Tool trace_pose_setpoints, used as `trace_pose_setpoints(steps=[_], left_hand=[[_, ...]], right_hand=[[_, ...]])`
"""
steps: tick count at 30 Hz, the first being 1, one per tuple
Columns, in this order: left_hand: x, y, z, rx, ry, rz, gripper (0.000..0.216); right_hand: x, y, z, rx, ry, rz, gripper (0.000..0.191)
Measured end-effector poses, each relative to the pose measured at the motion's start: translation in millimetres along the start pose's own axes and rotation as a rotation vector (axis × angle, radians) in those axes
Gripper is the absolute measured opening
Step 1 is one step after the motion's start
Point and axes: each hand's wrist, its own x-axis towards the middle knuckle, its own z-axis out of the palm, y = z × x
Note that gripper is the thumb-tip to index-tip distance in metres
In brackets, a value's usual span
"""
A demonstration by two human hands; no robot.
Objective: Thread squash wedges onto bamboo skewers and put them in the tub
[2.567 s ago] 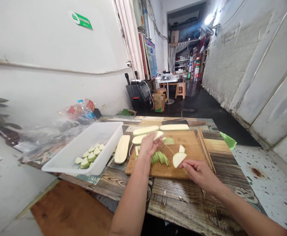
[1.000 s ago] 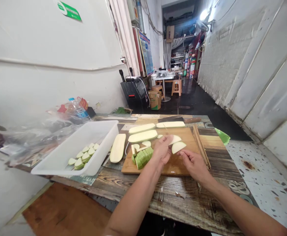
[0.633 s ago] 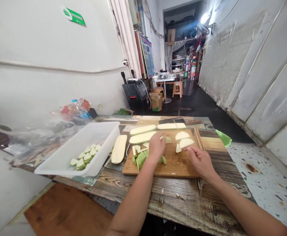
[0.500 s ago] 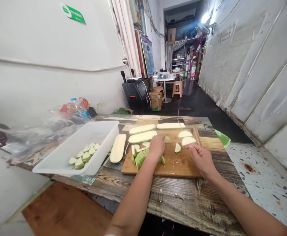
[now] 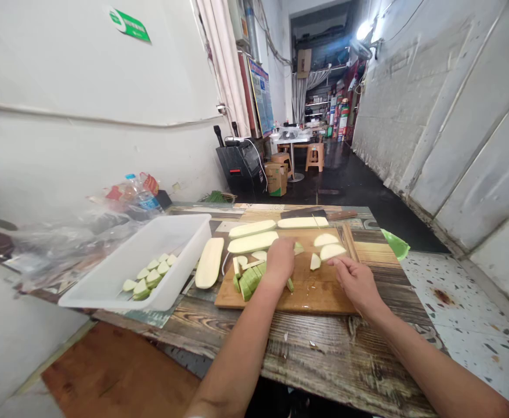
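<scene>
My right hand pinches a thin skewer that carries pale half-round zucchini slices above the right side of the cutting board. My left hand is closed at a green-edged zucchini slice; its fingertips are partly hidden. Cut zucchini pieces are grouped under and left of my left wrist. A loose zucchini slice lies between the hands. Long halved zucchini rest along the board's far edge, and another half lies left of the board.
A white plastic bin with several skewered zucchini pieces stands at the left. Loose skewers lie along the board's right edge. Behind the board is a cleaver. Plastic bags and a bottle crowd the back left.
My right hand has shifted slightly left, and the skewer with its slices moved along. My left hand has moved slightly right with the slice at its fingers.
</scene>
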Motion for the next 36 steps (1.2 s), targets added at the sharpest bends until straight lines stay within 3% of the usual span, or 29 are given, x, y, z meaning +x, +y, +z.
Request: trace_pose_setpoints(steps=[4, 8, 19, 27, 31, 36], left_hand=[[0, 8, -3, 0.235, -0.051, 0.003, 0.019], [-3, 16, -6, 0.326, -0.087, -0.022, 0.022], [-4, 10, -2, 0.291, -0.041, 0.021, 0.021], [-5, 14, 2, 0.232, -0.145, 0.009, 0.022], [-5, 14, -4, -0.043, -0.115, -0.077, 0.020], [2, -3, -17, -0.806, 0.096, -0.359, 0.014]], right_hand=[[1, 2, 1, 0.016, 0.002, -0.008, 0.038], [1, 3, 1, 0.001, 0.001, -0.020, 0.035], [2, 6, 2, -0.035, -0.014, -0.011, 0.034], [1, 1, 2, -0.039, -0.016, 0.021, 0.033], [0, -2, 0, -0.009, -0.011, 0.018, 0.033], [-7, -10, 0, 0.024, -0.122, -0.042, 0.034]])
